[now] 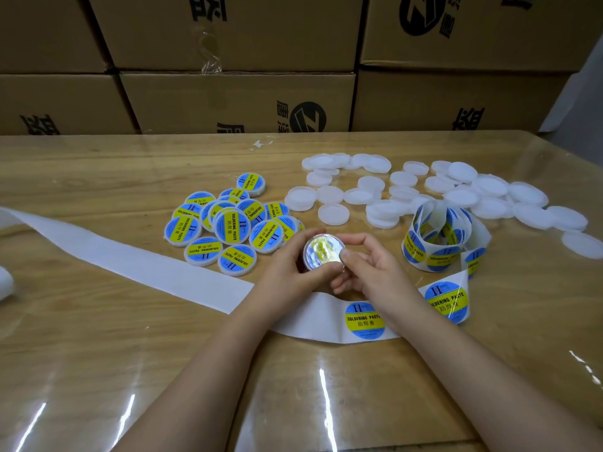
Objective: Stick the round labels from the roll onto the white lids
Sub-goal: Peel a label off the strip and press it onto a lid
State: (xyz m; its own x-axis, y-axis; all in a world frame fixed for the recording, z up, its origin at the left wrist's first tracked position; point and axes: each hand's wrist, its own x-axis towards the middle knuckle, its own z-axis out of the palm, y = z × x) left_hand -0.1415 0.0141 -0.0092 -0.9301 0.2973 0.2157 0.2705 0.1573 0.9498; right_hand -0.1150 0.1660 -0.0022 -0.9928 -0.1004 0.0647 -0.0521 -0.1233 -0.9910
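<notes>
a glare-washed labelled lid [323, 253] is gripped by the left hand [290, 272] and pinched by the right hand [368, 272] above the desk [98, 321].

Labelled lids [228, 223] lie left, bare lids [403, 178] behind right — roll [443, 238] before them — boxes [238, 102] behind the table [81, 337].

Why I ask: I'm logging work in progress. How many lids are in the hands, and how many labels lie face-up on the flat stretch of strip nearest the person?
Lid held between left hand and right hand: 1
Face-up labels on the flat strip: 2 (middle label, right label)
Total: 3
</notes>
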